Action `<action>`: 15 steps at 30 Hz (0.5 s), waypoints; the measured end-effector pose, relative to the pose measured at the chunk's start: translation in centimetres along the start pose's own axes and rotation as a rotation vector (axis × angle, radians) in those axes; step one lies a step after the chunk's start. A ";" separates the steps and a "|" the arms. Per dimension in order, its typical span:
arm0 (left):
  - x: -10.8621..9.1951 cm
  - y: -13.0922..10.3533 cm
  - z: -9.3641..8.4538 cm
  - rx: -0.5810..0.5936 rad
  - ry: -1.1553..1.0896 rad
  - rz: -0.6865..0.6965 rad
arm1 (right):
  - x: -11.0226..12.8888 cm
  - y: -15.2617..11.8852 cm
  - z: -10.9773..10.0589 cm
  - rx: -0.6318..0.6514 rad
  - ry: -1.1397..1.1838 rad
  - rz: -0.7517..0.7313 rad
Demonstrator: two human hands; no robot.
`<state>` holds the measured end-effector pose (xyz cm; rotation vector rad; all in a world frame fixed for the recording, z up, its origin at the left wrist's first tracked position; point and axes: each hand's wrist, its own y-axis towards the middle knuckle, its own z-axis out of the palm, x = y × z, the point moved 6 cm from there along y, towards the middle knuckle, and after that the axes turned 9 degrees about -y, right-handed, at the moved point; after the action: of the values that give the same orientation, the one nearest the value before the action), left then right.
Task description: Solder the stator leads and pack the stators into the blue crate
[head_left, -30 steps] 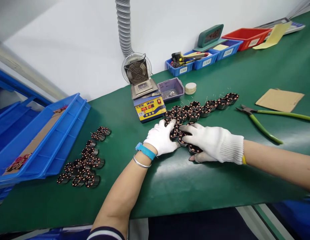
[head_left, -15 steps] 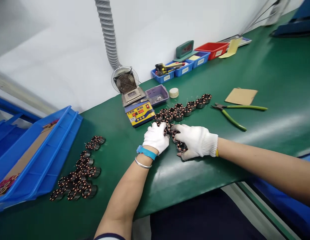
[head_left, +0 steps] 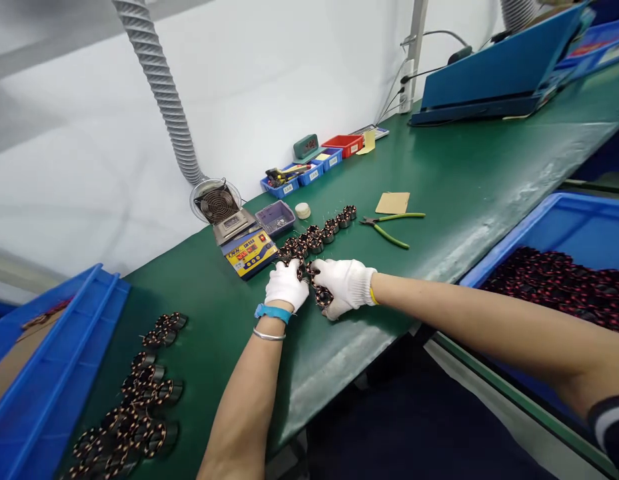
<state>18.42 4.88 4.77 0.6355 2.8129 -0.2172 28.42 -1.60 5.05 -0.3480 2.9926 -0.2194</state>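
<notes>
My left hand (head_left: 286,287), in a white glove, has its fingers curled over small motor stators at the near end of a row of stators (head_left: 315,240). My right hand (head_left: 343,285), also gloved, is wrapped round a short line of stators (head_left: 322,297), thumb at the near end and fingers at the far end. These are black rings with copper windings, and thin wire ends stick up from some. The two hands almost meet. My fingertips partly hide the stators under them.
Green-handled cutters (head_left: 389,227) and a cardboard square (head_left: 392,203) lie to the right. A soldering-pot unit (head_left: 249,253) and purple tray (head_left: 276,219) stand behind. More stators (head_left: 139,400) sit at left beside a blue bin (head_left: 64,360); another blue bin (head_left: 579,227) is at right.
My view has swung to the right, bringing the right-hand bin of stators into sight. Both hands stay at the near end of the row, with the right hand still around its stators.
</notes>
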 end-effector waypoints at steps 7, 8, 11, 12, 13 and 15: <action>1.1 -0.1 0.5 -0.016 -0.012 0.034 | -0.9 -0.7 1.3 -0.124 0.137 0.066; 1.2 0.0 0.5 -0.025 -0.012 0.049 | -1.1 -0.9 1.3 -0.144 0.166 0.082; 1.3 -0.2 0.6 -0.042 0.001 0.106 | -1.8 -2.4 1.0 -0.206 0.265 0.119; 1.3 -0.3 0.6 -0.047 0.009 0.126 | -2.0 -3.2 0.9 -0.228 0.292 0.122; 1.3 -0.2 0.6 -0.048 0.014 0.143 | -2.4 -4.4 0.7 -0.251 0.310 0.123; 1.5 0.1 0.7 -0.046 0.031 0.138 | -3.5 -7.4 0.4 -0.298 0.315 0.135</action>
<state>17.34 5.44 3.71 0.8252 2.7797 -0.1175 33.44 -7.94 6.16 -0.1466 3.3482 0.2079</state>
